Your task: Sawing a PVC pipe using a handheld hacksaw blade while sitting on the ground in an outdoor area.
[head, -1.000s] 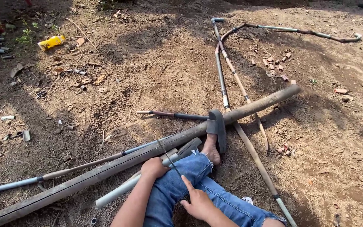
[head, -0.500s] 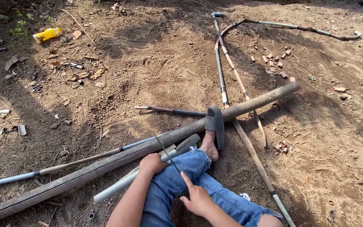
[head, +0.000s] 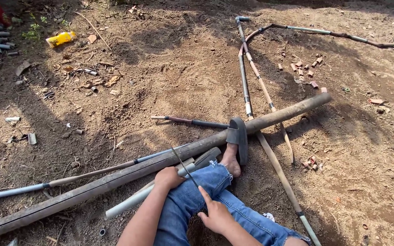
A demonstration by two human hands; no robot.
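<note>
Since a moment ago your view has drifted a little; your hands have hardly shifted. Your left hand (head: 168,176) is closed on the pale pipe (head: 149,193) lying just beside the long thick pole (head: 160,161). Your right hand (head: 215,214) grips the thin saw blade (head: 183,166), which slants over the pipe. The pipe looks light, stiff and smooth; hold it close beside the blade. Your sandalled foot (head: 233,152) braces the pole.
</note>
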